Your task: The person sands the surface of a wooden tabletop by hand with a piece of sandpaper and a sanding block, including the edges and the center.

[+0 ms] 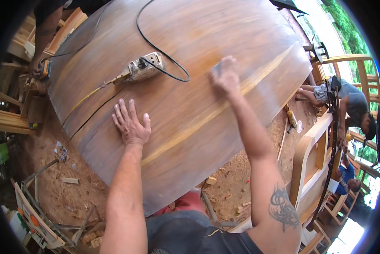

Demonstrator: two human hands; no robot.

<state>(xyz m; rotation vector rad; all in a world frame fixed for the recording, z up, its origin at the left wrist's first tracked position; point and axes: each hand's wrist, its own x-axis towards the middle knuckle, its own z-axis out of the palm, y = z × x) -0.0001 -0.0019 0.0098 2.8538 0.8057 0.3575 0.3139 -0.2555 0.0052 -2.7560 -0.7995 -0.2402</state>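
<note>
A large wooden tabletop (190,122) lies before me, brown with a pale yellow streak and whitish dust toward its edges. My left hand (132,123) rests flat on it with the fingers spread, holding nothing. Farther out and to the right, my right hand (227,78) presses down on the wood, closed on a grey piece of sandpaper (217,69). Most of the sandpaper is hidden beneath the fingers. A worn white power strip (147,67) with a black plug in it sits on the board between and beyond my hands.
A black cable (166,56) loops across the board, and a yellow cord (85,100) runs off its left edge. At the far left another person's hand (37,67) holds an orange-and-black tool. A yellow power tool (291,118) lies on the sawdust-covered floor. Wooden frames and two people are at right.
</note>
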